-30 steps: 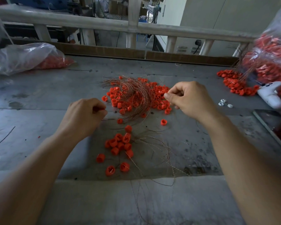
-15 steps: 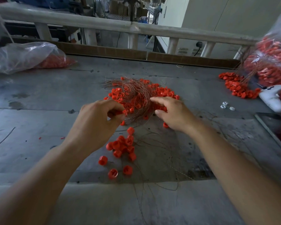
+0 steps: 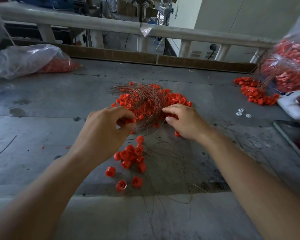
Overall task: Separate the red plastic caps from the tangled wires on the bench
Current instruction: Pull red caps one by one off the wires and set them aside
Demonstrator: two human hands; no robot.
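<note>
The tangle of copper wires (image 3: pixel 146 99) lies mid-bench over a heap of red caps (image 3: pixel 176 99). The left hand (image 3: pixel 104 134) pinches one red cap (image 3: pixel 130 120) at the tangle's near edge. The right hand (image 3: pixel 185 122) rests its loosely spread fingers on the heap, gripping nothing. A small cluster of loose caps (image 3: pixel 132 157) sits nearer on the grey bench (image 3: pixel 50 104), beside stray wire strands (image 3: pixel 171 161).
</note>
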